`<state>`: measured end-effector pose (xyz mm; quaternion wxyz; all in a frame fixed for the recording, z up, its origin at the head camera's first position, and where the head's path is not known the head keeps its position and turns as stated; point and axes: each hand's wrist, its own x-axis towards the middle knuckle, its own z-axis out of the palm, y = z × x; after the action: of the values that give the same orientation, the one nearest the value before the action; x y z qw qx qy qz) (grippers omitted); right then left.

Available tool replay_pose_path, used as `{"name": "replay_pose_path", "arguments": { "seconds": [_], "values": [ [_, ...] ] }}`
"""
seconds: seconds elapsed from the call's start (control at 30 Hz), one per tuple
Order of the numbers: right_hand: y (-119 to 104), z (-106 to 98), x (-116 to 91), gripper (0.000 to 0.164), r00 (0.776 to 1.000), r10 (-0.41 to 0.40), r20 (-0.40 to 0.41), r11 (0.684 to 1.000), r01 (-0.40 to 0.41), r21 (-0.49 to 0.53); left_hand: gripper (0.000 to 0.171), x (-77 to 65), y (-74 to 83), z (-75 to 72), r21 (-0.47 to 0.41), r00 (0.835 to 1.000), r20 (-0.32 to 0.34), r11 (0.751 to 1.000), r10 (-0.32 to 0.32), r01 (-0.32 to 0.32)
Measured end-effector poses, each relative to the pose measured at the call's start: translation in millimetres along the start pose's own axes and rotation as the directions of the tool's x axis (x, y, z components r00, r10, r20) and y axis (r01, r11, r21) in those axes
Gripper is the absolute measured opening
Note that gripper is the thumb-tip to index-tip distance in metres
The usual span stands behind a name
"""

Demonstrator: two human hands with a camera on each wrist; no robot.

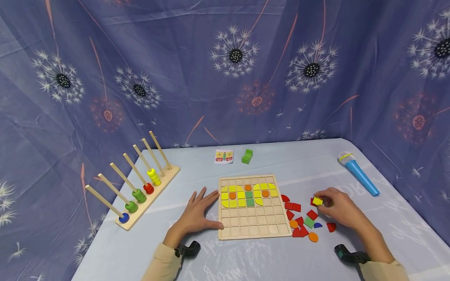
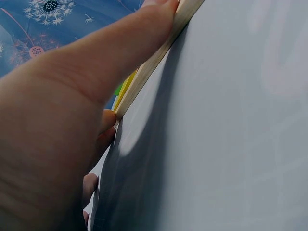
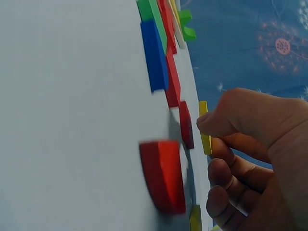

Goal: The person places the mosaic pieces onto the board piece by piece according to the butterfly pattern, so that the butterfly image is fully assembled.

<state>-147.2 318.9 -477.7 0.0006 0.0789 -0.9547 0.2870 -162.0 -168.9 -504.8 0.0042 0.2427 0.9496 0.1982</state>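
Note:
My right hand (image 1: pixel 339 207) pinches a yellow square tile (image 1: pixel 318 201) between thumb and finger, above the loose pieces on the right. In the right wrist view the tile (image 3: pixel 206 137) stands edge-on at the thumb tip, over a red tile (image 3: pixel 186 125). A wooden grid board (image 1: pixel 251 223) lies in the middle, its upper rows partly filled with yellow, orange and green pieces. With fingers spread, my left hand (image 1: pixel 197 212) touches the board's left edge. The left wrist view shows that thumb (image 2: pixel 130 43) against the board's wooden rim (image 2: pixel 149 67).
Red, orange, green and blue pieces (image 1: pixel 299 221) lie right of the board. Behind it are a butterfly picture card (image 1: pixel 224 156) and a green block (image 1: pixel 247 156). A peg stand with coloured rings (image 1: pixel 140 205) is at left, a blue toy microphone (image 1: pixel 362 176) at right.

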Motion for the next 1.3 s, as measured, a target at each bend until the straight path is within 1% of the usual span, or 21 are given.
{"name": "replay_pose_path", "arguments": {
  "seconds": [0.3,0.67,1.07,1.23,1.3],
  "values": [
    [-16,8,9,0.038,0.999,-0.023,0.032,1.0,0.023,-0.004,0.109,0.4,1.1,-0.3,-0.012,1.0,0.001,1.0,0.004,-0.004],
    [-33,21,22,0.039,0.997,-0.043,0.067,0.999,0.042,0.014,0.11,0.9,0.1,1.2,-0.016,1.0,0.001,1.0,-0.002,0.002],
    [-56,36,35,0.038,0.989,-0.103,0.103,0.995,0.102,0.013,0.11,1.2,-0.6,1.3,-0.01,1.0,-0.011,1.0,0.003,-0.003],
    [-68,43,40,0.037,0.983,-0.143,0.113,0.99,0.143,0.005,0.11,0.9,-0.4,1.1,-0.013,1.0,-0.007,1.0,0.0,-0.001],
    [-72,45,42,0.036,0.978,-0.172,0.114,0.985,0.173,0.004,0.11,0.9,-0.4,1.0,-0.016,1.0,-0.007,1.0,0.0,0.0]
  ]
}}
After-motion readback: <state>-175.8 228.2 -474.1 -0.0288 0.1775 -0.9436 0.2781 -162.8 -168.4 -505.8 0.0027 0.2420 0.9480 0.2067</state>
